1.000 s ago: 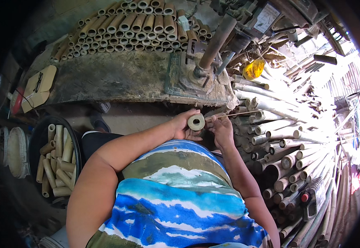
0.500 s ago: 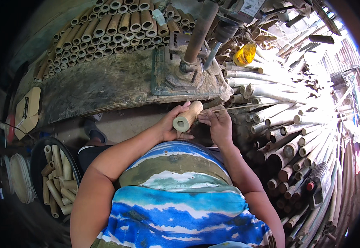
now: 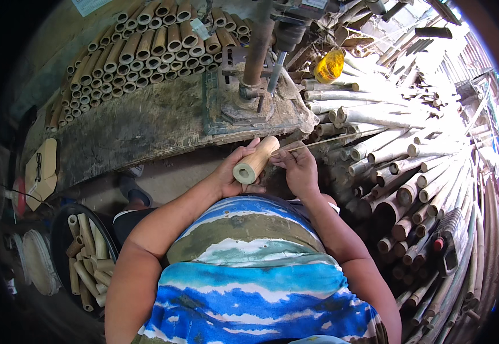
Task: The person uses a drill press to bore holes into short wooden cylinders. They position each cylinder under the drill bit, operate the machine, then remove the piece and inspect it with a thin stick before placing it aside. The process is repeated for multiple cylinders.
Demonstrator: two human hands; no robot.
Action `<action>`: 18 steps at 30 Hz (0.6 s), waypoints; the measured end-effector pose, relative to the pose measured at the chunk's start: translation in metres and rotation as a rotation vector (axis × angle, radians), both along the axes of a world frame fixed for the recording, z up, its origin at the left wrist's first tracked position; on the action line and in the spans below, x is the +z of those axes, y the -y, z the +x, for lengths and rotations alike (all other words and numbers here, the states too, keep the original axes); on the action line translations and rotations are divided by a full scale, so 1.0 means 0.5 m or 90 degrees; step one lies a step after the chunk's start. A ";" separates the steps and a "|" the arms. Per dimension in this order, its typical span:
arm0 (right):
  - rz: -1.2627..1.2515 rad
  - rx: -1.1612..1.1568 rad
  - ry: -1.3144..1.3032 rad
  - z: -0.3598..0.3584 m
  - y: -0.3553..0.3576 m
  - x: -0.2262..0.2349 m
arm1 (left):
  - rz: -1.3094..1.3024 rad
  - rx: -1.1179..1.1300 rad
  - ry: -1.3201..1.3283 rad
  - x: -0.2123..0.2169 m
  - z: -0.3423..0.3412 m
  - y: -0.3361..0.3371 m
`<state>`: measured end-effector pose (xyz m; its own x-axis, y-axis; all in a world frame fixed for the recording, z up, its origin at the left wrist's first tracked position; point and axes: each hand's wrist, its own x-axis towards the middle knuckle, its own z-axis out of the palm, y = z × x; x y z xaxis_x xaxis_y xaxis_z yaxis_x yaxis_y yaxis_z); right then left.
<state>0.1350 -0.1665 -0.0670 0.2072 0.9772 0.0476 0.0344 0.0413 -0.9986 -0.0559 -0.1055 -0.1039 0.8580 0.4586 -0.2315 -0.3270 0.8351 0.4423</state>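
A short, pale bamboo tube [image 3: 256,160] lies in the grip of my left hand [image 3: 233,172], held in front of my belly with its hollow end tilted toward me. My right hand [image 3: 300,171], close beside it, pinches a thin stick [image 3: 331,139]. One end of the stick meets the right side of the tube; the other runs off toward the bamboo pile. Whether its tip enters the tube, I cannot tell. Beyond my hands stands a drill press [image 3: 257,63] on a dusty wooden bench [image 3: 140,123].
Cut bamboo tubes [image 3: 152,51] are stacked on the bench at the back left. Long bamboo poles [image 3: 398,172] crowd the right side. A black tub [image 3: 60,229] of short pieces sits at lower left, near a cardboard piece [image 3: 42,175] with glasses. A yellow container [image 3: 330,65] stands beyond the drill press.
The view has shifted slightly, so bench and stack sit a little further left. Both hands keep hold of the tube and stick, with the right hand slightly turned.
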 end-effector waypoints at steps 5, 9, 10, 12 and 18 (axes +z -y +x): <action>0.026 -0.001 0.126 -0.011 0.009 0.012 | 0.015 0.000 -0.031 0.017 0.001 0.008; 0.033 0.002 0.222 -0.023 0.021 0.032 | 0.035 0.014 -0.027 0.026 -0.002 0.015; 0.032 0.000 0.211 -0.026 0.022 0.037 | 0.037 0.015 -0.038 0.028 -0.004 0.016; 0.051 0.002 0.170 -0.035 0.024 0.043 | 0.051 0.010 -0.027 0.032 -0.006 0.016; 0.159 -0.025 0.141 -0.031 0.027 0.070 | 0.087 0.092 -0.003 0.055 -0.003 0.027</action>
<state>0.1196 -0.1800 -0.0318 0.2025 0.9208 0.3334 0.2561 0.2788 -0.9256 -0.0575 -0.1190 -0.0762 0.7800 0.6041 -0.1631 -0.4365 0.7121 0.5500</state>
